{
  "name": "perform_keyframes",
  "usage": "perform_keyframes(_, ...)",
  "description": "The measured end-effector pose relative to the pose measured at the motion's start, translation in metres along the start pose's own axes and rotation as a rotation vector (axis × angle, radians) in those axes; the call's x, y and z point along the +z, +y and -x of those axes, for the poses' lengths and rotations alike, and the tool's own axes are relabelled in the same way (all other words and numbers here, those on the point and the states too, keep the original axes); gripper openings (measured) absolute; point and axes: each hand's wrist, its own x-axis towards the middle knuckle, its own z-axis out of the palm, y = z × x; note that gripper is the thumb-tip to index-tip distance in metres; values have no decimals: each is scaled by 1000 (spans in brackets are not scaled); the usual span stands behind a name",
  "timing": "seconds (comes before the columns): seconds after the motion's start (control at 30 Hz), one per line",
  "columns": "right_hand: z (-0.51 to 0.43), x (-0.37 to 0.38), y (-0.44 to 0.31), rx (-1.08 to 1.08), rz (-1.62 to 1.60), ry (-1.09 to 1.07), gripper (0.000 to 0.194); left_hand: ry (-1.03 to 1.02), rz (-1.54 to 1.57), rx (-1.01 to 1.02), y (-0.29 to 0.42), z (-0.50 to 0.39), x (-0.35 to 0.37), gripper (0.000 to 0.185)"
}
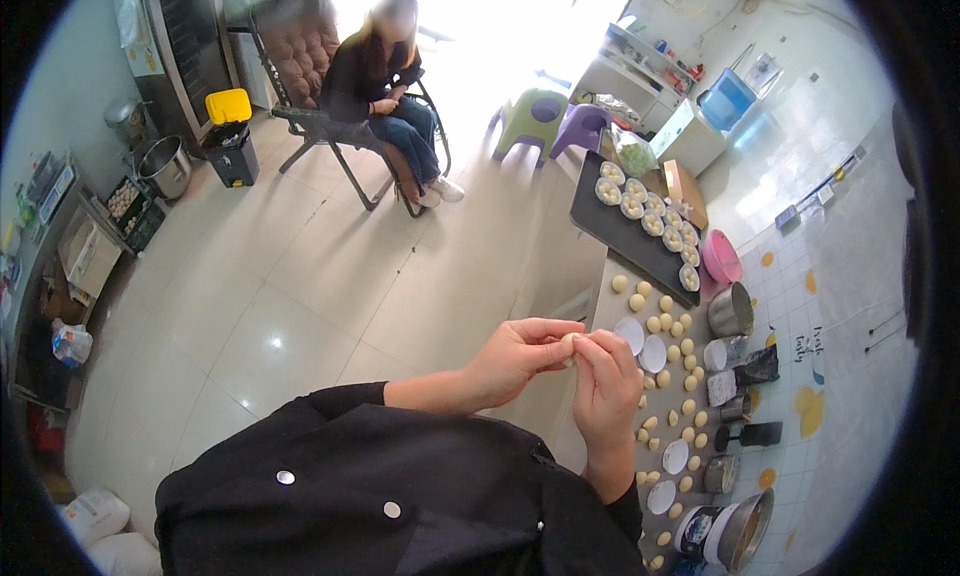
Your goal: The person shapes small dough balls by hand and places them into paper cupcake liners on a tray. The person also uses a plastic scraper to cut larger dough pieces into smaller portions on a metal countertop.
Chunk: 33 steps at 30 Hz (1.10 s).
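A small pale dough piece (568, 345) is pinched between the fingertips of both hands in front of my chest. My left hand (514, 357) comes in from the left, its thumb and fingers at the dough. My right hand (609, 381) meets it from the other side, covering part of the piece. Just beyond lies a steel counter (660, 407) with many pale dough balls (666, 304) scattered in loose rows. Smaller cut dough pieces (650, 423) sit near my right wrist. Several white paper cups (653, 353) stand among the dough, two close behind my right hand.
A black baking tray (600, 214) bears several cups filled with dough balls (652, 223). Along the wall stand a pink bowl (721, 256), a steel pot (730, 310) and a large steel bowl (750, 531). A person (382, 88) sits in a folding chair (300, 66) across the tiled floor.
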Motion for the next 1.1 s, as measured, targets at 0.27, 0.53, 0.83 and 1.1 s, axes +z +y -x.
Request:
perform_keyframes(0.27, 8, 5, 7, 154, -81, -30, 15, -85, 213, -43, 4, -3, -5, 31)
perform_keyframes(0.53, 8, 3, 1, 80, -58, 93, 18, -82, 238, -79, 5, 2, 2, 33)
perform_keyframes(0.83, 5, 1, 12, -21, -49, 2, 20, -137, 246, -165, 3, -4, -15, 34)
perform_keyframes(1.1, 4, 17, 3, 102, -174, -44, 20, -109, 246, -93, -1, 1, -21, 33)
